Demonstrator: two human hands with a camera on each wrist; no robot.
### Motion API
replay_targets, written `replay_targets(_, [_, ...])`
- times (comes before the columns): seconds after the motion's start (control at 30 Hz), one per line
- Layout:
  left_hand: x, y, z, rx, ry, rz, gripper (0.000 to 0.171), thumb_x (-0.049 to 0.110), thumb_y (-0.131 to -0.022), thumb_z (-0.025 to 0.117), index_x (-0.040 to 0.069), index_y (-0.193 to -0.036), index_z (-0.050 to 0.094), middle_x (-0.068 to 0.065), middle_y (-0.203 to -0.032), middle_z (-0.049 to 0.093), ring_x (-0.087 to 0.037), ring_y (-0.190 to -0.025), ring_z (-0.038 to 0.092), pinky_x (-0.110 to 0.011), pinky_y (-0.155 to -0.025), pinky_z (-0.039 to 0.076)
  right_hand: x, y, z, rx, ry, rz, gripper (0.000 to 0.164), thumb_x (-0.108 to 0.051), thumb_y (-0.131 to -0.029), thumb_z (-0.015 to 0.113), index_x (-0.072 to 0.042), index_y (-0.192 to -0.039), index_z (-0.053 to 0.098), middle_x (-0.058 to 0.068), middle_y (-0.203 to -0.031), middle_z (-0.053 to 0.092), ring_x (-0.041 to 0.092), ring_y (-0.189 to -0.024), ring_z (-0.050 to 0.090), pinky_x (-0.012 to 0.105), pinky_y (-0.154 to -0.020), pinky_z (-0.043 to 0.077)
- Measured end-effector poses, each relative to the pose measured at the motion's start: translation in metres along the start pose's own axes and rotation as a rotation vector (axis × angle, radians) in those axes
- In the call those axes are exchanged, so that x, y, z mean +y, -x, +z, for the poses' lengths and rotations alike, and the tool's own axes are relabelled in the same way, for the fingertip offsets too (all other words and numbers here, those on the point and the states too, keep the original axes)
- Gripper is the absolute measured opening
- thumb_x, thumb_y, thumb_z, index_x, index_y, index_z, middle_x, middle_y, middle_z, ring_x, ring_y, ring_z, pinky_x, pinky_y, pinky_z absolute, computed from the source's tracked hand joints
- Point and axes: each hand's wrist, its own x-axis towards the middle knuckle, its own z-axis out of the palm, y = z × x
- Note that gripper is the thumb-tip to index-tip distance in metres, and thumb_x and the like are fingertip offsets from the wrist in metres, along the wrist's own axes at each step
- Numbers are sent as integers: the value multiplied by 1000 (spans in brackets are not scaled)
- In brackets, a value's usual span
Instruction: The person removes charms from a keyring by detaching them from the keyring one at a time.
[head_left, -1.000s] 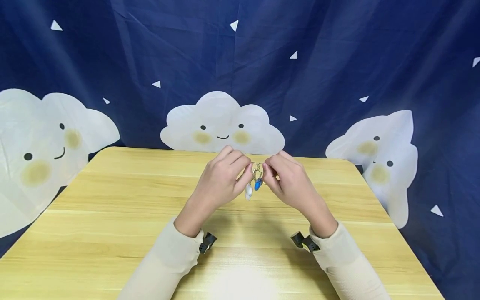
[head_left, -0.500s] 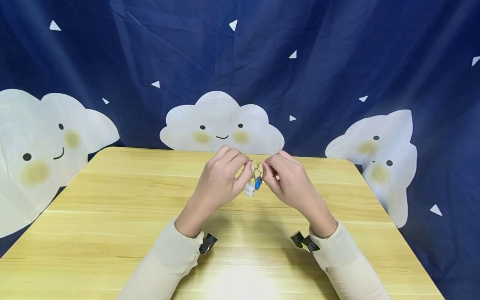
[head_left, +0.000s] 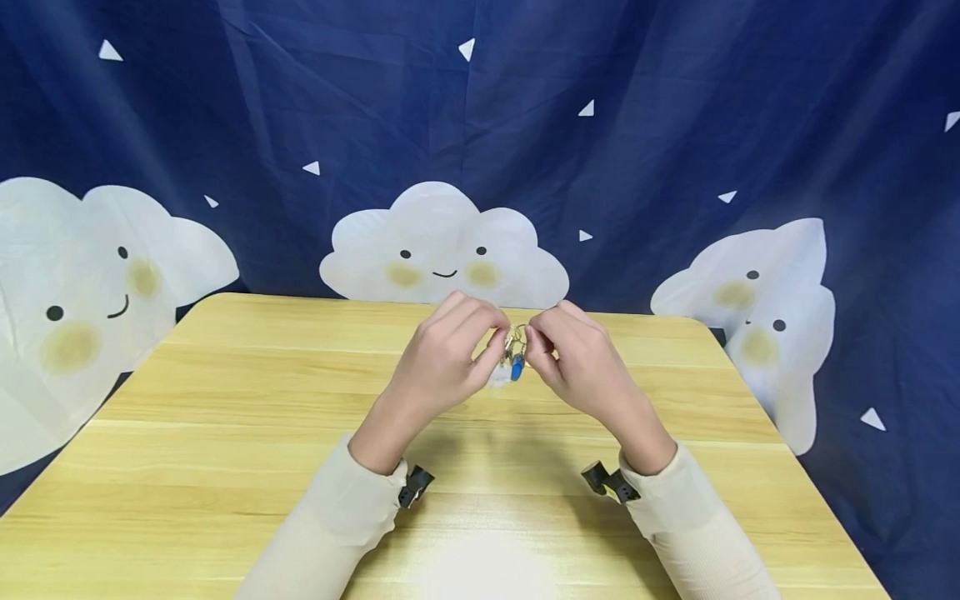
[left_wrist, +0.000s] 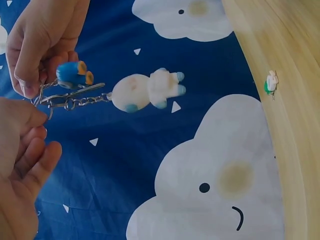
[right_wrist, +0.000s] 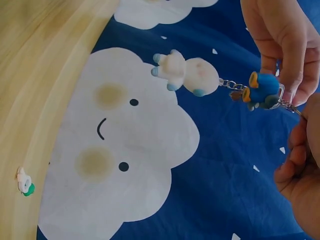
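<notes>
Both hands are raised over the far part of the table, fingertips close together. My left hand (head_left: pixel 442 350) pinches the metal end of a keychain with a white doll (left_wrist: pixel 145 90) that has pale blue feet. My right hand (head_left: pixel 581 358) pinches a ring, from which a small blue figure (left_wrist: pixel 71 74) with orange feet hangs on a short chain. Between the hands, a silver clasp (left_wrist: pixel 62 100) and chain links overlap. In the head view the white doll is partly hidden behind the left thumb. Fingertips cover part of the rings.
A small green and white trinket (right_wrist: pixel 25 182) lies on the wooden table (head_left: pixel 225 467), seen in both wrist views; the hands hide it in the head view. A dark blue curtain (head_left: pixel 420 100) with white clouds hangs behind the table's far edge.
My left fingertips have shifted slightly right, nearer the right hand's. The white doll has swung up and is more hidden by the left thumb. The right hand has barely moved.
</notes>
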Motion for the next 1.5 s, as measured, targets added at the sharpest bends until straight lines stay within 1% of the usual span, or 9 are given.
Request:
replay_targets(0.07, [0,0,1,3,-10,19,7,-1,-92,64,4,-91,69,-5,-90,70,-22,-81,58,-27,-70,50,0,0,0,-3,0,3,22,-10,-100,47,-6,-80,54,2,-71,53,19,-66,47,28,-58,39])
replay_targets(0.2, [0,0,2,1,-23,30,9,-2,-92,62,3,-91,68,-5,-89,69,-21,-78,56,-26,-67,49,0,0,0,-10,-3,7,22,-10,-100,47,-6,-80,54,2,-72,53,18,-66,47,28,-58,39])
replay_targets(0.63, [0,0,1,-6,-48,28,9,-2,-93,59,2,-93,67,-7,-91,70,-21,-79,55,-26,-66,48,-1,0,0,-5,-5,13,22,-10,-100,47,-6,-80,54,1,-71,53,18,-66,47,28,-57,39])
replay_targets(0.9, [-1,-1,1,-2,-18,12,10,-2,-93,57,1,-94,67,-8,-91,70,-22,-80,56,-27,-68,49,1,2,2,-4,-13,18,20,-7,-98,48,-7,-78,53,1,-70,52,18,-65,46,28,-57,38])
replay_targets(1.1, [-1,-1,0,7,13,-8,9,-2,-94,58,1,-93,66,-7,-90,70,-21,-81,55,-27,-69,48,1,1,2,-2,-7,10,19,-8,-98,48,-6,-79,53,1,-70,52,18,-65,46,28,-56,39])
replay_targets(1.33, [-1,0,1,28,22,-17,9,-3,-92,58,1,-92,66,-7,-88,69,-21,-80,56,-26,-68,49,1,2,2,-19,-12,12,16,-6,-95,49,-6,-79,53,0,-70,52,17,-65,46,27,-56,39])
replay_targets(1.5, [-1,0,2,25,27,-18,10,-3,-92,58,2,-92,67,-6,-87,69,-20,-79,56,-26,-68,49,2,2,1,-17,-1,15,17,-4,-94,49,-6,-78,53,1,-69,52,18,-64,46,28,-56,39])
